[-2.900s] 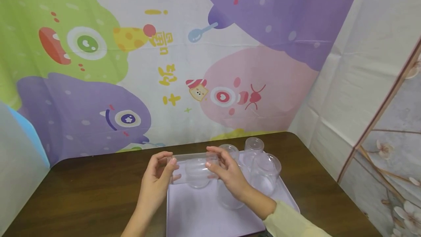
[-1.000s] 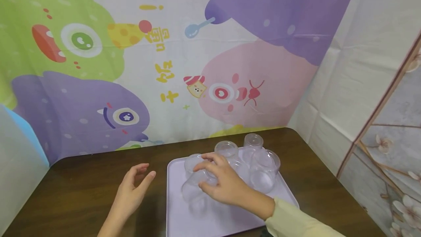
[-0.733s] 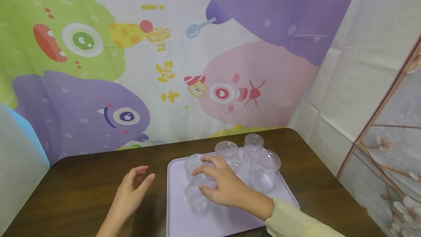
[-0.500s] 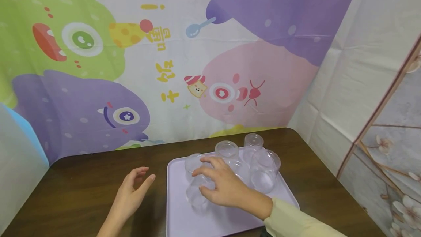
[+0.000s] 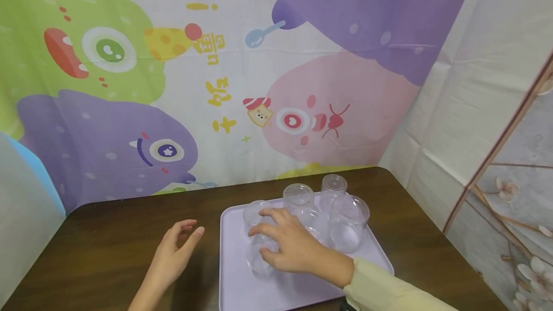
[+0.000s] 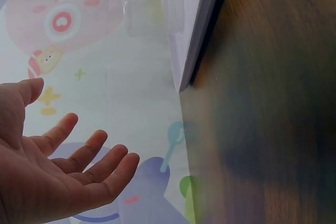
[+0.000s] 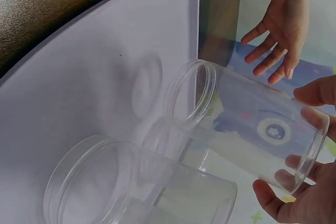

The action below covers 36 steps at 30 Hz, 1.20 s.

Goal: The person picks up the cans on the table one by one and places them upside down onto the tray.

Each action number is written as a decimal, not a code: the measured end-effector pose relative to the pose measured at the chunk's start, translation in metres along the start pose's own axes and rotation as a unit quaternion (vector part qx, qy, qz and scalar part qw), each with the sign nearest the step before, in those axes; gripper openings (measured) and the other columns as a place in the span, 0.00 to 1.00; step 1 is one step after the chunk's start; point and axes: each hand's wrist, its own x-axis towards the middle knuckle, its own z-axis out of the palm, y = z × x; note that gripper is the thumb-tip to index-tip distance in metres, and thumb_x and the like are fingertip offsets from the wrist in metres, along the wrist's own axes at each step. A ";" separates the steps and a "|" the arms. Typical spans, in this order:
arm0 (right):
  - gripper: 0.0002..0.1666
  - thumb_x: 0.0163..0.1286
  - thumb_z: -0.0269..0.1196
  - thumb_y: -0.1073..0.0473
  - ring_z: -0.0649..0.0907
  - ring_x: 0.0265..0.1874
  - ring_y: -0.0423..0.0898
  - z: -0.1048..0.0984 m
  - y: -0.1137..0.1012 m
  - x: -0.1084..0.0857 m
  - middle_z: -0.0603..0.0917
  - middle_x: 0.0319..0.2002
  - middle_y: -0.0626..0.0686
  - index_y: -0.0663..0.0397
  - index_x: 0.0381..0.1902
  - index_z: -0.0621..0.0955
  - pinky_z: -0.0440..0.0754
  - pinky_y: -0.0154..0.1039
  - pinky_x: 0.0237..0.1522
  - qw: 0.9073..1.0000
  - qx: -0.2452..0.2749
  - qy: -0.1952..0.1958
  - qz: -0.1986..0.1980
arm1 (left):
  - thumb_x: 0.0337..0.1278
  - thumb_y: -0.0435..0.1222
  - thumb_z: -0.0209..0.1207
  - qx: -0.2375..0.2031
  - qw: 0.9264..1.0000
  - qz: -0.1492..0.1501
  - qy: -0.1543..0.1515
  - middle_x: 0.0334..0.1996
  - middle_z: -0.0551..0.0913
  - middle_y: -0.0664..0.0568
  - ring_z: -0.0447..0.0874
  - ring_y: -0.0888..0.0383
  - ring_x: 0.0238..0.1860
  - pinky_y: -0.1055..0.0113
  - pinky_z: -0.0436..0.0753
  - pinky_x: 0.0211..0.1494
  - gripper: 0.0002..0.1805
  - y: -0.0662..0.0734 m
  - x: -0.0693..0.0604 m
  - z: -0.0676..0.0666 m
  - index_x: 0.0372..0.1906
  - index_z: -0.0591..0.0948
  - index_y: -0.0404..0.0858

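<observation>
My right hand grips a clear plastic jar by its base end, thumb and fingers round the wall. The jar's threaded mouth faces down to the pale purple tray; whether its rim touches the tray I cannot tell. My left hand is held left of the tray, fingers spread and relaxed, holding nothing; its palm shows in the left wrist view. Close by the gripped jar stands another clear jar. Fingers of the right hand hide part of the jar in the head view.
Several more clear jars are on the tray's back and right, including a wide jar, a back jar and a slim jar. A dark wooden table lies under the tray. A cartoon cloth hangs behind.
Earlier both hands held the jar sideways. My left hand has let go and moved left; my right hand has lowered the jar to the tray and turned it from tilted to nearly upright.
</observation>
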 end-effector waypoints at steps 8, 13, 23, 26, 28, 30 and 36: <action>0.18 0.58 0.60 0.53 0.70 0.62 0.51 0.004 0.001 0.001 0.72 0.60 0.54 0.34 0.48 0.79 0.72 0.54 0.56 1.000 -0.019 -0.017 -0.003 | 0.64 0.57 0.47 -0.005 1.000 0.000 0.002 0.60 0.70 0.38 0.67 0.40 0.62 0.43 0.68 0.61 0.31 0.000 0.000 0.003 0.61 0.69 0.38; 0.18 0.58 0.60 0.53 0.70 0.61 0.50 0.006 0.002 0.001 0.72 0.60 0.53 0.34 0.48 0.79 0.73 0.52 0.54 0.999 -0.028 -0.019 -0.003 | 0.64 0.57 0.47 -0.002 1.000 -0.003 -0.001 0.60 0.70 0.38 0.67 0.40 0.62 0.42 0.68 0.61 0.30 0.000 0.001 0.003 0.61 0.69 0.39; 0.19 0.57 0.61 0.53 0.71 0.61 0.49 0.010 0.004 0.001 0.73 0.60 0.52 0.33 0.48 0.79 0.73 0.50 0.52 0.999 -0.042 -0.030 -0.006 | 0.64 0.58 0.46 0.005 1.000 -0.012 -0.005 0.60 0.70 0.40 0.68 0.41 0.63 0.42 0.68 0.60 0.31 0.000 0.001 0.004 0.60 0.69 0.40; 0.19 0.56 0.61 0.53 0.71 0.60 0.49 0.011 0.004 0.002 0.73 0.60 0.52 0.33 0.47 0.79 0.73 0.50 0.52 0.998 -0.044 -0.037 -0.006 | 0.64 0.58 0.46 0.005 1.000 -0.011 -0.004 0.59 0.71 0.40 0.68 0.42 0.63 0.42 0.68 0.60 0.31 0.000 0.001 0.005 0.60 0.69 0.40; 0.19 0.56 0.61 0.53 0.71 0.60 0.49 0.011 0.004 0.002 0.73 0.60 0.52 0.33 0.48 0.79 0.73 0.49 0.51 0.998 -0.045 -0.043 -0.006 | 0.64 0.59 0.46 0.006 1.000 -0.011 -0.004 0.59 0.71 0.40 0.68 0.41 0.63 0.41 0.68 0.60 0.31 0.000 0.000 0.005 0.60 0.69 0.40; 0.19 0.56 0.61 0.53 0.71 0.59 0.48 0.011 0.004 0.003 0.73 0.60 0.52 0.33 0.48 0.79 0.74 0.49 0.51 0.998 -0.046 -0.048 -0.006 | 0.64 0.59 0.46 0.006 1.000 -0.013 -0.005 0.59 0.71 0.40 0.68 0.41 0.63 0.41 0.68 0.60 0.31 -0.001 0.000 0.005 0.60 0.69 0.40; 0.20 0.57 0.60 0.53 0.71 0.59 0.49 0.013 0.005 0.003 0.72 0.61 0.53 0.32 0.49 0.79 0.74 0.49 0.51 0.997 -0.044 -0.066 -0.003 | 0.63 0.60 0.46 0.004 1.000 -0.019 -0.010 0.60 0.70 0.40 0.67 0.41 0.63 0.41 0.67 0.61 0.33 -0.002 -0.001 0.005 0.61 0.69 0.40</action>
